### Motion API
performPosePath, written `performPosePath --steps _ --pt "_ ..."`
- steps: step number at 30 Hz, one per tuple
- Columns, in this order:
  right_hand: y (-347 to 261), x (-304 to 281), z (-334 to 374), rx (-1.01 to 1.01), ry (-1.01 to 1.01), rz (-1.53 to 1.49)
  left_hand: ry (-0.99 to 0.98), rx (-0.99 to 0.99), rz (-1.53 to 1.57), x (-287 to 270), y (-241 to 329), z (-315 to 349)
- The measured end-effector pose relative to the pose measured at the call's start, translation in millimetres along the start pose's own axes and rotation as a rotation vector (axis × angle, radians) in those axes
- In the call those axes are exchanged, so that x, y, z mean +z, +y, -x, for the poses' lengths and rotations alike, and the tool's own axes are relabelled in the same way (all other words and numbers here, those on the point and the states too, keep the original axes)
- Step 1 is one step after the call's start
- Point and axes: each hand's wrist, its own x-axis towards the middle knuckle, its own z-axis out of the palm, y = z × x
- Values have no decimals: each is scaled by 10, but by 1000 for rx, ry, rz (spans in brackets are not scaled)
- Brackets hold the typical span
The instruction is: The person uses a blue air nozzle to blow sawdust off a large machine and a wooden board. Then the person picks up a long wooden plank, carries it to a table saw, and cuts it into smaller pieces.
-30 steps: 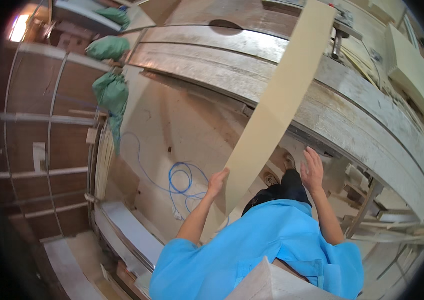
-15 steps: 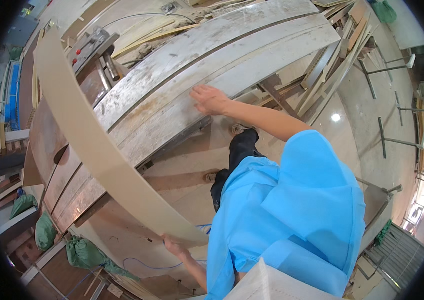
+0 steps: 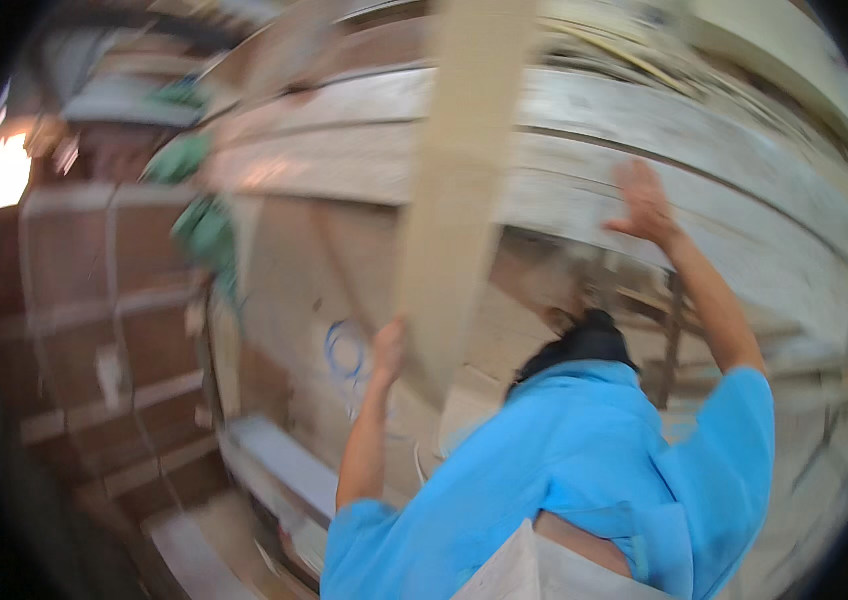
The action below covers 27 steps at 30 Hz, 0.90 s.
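Observation:
A long beige board (image 3: pixel 466 150) runs from in front of my body, across the machine table, to the far edge of the view. My left hand (image 3: pixel 388 354) is closed on the left edge of its near end; the fingers are partly hidden. My right hand (image 3: pixel 646 205), blurred, is stretched out with the thumb apart and holds nothing. It is over the long pale metal machine table (image 3: pixel 774 215), right of the board; whether it touches the surface I cannot tell. A dark slot runs lengthwise along this table.
Green bags (image 3: pixel 208 240) hang at the left, beside stacked brown panels (image 3: pixel 74 345). A blue coiled hose (image 3: pixel 345 350) lies on the floor near my left hand. Wood strips (image 3: pixel 634 60) lie beyond the table, and more timber is under its right part.
My view has swung to the left and is blurred. The board now points straight away from me, still in my left hand. My right hand remains over the table, its fingers more outstretched.

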Motion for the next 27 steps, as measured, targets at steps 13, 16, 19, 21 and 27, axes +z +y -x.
performPosePath --steps 13,16,19,21,27 --pt "-125 154 -574 129 387 -127 -24 -38 163 857 387 455" --pt "-31 163 -553 120 294 -145 -99 16 324 836 429 413" --pt "6 106 -500 118 377 -130 -169 -102 352 758 473 364" --pt "24 30 -451 139 356 -139 -114 -22 314 701 504 347" --pt "213 -181 -255 164 318 -122 -106 -114 421 464 458 265"
